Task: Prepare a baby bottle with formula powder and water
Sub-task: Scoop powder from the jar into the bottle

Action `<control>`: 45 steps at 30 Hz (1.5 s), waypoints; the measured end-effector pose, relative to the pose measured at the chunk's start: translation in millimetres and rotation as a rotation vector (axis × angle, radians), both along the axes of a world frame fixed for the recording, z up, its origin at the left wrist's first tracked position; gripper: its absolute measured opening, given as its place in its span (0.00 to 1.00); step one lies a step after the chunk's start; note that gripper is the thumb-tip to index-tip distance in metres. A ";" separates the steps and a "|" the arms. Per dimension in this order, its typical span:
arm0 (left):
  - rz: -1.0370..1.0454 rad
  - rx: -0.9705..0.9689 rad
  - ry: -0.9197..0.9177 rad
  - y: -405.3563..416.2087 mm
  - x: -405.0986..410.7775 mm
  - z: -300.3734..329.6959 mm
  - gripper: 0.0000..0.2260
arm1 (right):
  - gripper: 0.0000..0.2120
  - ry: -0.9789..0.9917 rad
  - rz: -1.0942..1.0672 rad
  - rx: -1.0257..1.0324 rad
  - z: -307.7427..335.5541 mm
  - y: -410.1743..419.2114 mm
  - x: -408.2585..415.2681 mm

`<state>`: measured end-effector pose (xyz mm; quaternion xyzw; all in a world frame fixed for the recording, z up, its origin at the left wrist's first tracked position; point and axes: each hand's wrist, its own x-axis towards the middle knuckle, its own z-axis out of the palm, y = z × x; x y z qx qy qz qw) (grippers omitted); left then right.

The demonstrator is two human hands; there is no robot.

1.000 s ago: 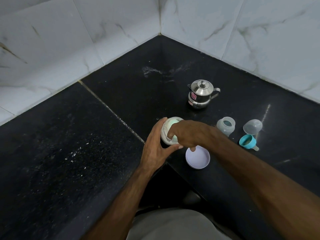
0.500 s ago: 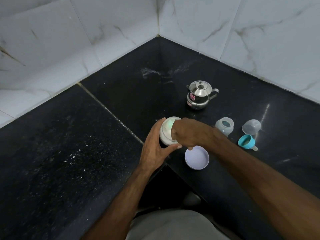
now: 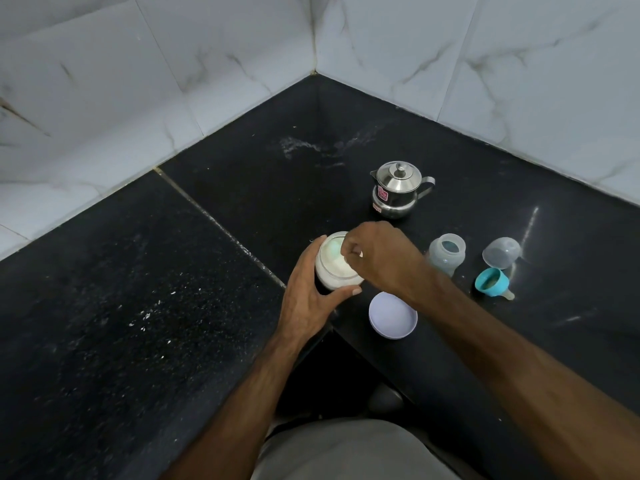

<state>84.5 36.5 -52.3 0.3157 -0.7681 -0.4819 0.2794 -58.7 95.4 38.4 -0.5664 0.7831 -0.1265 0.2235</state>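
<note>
the formula jar [image 3: 334,263] is gripped round its side by the left hand [image 3: 308,299], thumb across the near wall and fingers wrapped behind. the right hand [image 3: 375,258] is held over the open mouth with its fingertips [image 3: 349,252] curled together, as if something small were pinched there; whether a scoop is actually held cannot be told, since nothing of it shows clearly (only a pale green patch is seen inside the jar). white powder is visible within.

the baby bottle [image 3: 446,254] stands open, near the right wrist, with the clear cap [image 3: 502,252] and the teal ring with teat [image 3: 491,281] lying just beyond it. the jar lid [image 3: 393,320] is laid upturned close beneath the right forearm, and the steel pot [image 3: 398,190] is set further back.

the jar is placed very near the inner corner of the black counter [image 3: 138,306], where the slab drops away towards the person's lap; it is judged that a slackened grip or a nudge towards the body could send it over. powder could be spilled on the short carry to the bottle if the hand is tilted, and the narrow bottle mouth makes a miss likely. the lid could be swept off by the forearm.

open room is offered to the left and towards the tiled wall corner; the right side is crowded.
</note>
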 end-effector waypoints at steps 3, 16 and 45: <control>0.001 0.002 0.010 -0.5 0.3 -0.4 0.40 | 0.08 0.041 -0.021 -0.104 5.0 5.8 0.9; 0.024 -0.002 0.021 4.3 3.1 1.8 0.40 | 0.14 0.080 -0.091 -0.179 -24.7 -6.9 -2.6; 0.066 0.001 0.005 -0.7 2.3 3.4 0.40 | 0.04 -0.406 -0.377 -0.219 28.5 9.3 -12.0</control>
